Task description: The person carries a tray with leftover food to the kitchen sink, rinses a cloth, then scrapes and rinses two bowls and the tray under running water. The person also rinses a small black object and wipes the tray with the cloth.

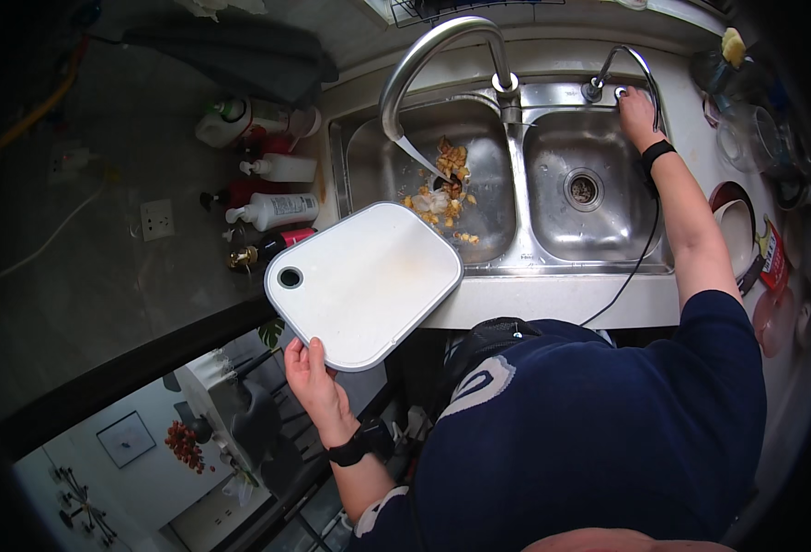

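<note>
A white cutting board [371, 283] with a grey rim and a hole is held at its lower left edge by my left hand [319, 386]; it lies across the sink's front left corner. My right hand [638, 117] has its fingers on a small round knob [621, 92] at the back of the right basin [588, 228], behind the small curved tap [616, 58]. Water runs from the large steel faucet [440, 34] into the left basin [492, 207]. Yellow-brown food scraps [452, 160] and a whitish clump [432, 202] lie around its drain.
Pump bottles [281, 210] and a white jug [223, 130] stand left of the sink. On the right counter are bowls [735, 228], a clear container [743, 138] and a red packet [774, 255]. A black cable [629, 276] hangs from my right wrist across the counter's front.
</note>
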`<state>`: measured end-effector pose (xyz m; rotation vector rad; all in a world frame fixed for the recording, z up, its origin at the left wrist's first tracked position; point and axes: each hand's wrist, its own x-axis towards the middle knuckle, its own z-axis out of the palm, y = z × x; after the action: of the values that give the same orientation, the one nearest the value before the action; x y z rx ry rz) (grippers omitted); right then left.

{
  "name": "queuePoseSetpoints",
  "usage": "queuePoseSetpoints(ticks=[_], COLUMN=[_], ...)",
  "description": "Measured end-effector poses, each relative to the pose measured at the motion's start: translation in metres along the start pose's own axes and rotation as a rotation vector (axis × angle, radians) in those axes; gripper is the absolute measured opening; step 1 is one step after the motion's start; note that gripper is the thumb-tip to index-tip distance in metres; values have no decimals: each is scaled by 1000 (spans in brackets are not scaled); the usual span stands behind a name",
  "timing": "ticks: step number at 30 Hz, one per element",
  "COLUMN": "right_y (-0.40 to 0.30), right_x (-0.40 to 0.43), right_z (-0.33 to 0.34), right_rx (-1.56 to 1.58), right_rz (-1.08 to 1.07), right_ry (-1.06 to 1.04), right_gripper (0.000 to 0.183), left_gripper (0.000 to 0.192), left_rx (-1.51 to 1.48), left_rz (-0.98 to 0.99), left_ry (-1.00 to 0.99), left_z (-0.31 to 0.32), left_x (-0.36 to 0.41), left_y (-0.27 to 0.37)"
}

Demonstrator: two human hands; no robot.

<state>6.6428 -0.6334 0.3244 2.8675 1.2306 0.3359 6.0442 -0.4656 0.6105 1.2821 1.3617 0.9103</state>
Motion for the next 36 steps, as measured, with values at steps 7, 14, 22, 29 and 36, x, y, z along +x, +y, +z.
queuePoseSetpoints(ticks=[7, 14, 22, 29, 36], right_y=[9, 7, -19, -97, -239], right_x=[-3, -8, -59, -122, -118], right_z=[29, 47, -21, -77, -137], right_rx=[-38, 230, 288, 1153, 1195], right_rz=[-11, 89, 290, 217, -580], right_ry=[0, 4, 82, -235, -748], right_gripper=[16, 35, 44, 25, 37], left_gripper=[26, 25, 23, 26, 24], left_rx=[-11, -21, -29, -45, -24], left_rz=[-6, 0, -19, 4, 76], left_ry=[6, 20, 20, 23, 27], left_z=[4, 0, -5, -14, -35], left_x=[0, -3, -2, 3, -2], left_y=[2, 1, -6, -5, 10])
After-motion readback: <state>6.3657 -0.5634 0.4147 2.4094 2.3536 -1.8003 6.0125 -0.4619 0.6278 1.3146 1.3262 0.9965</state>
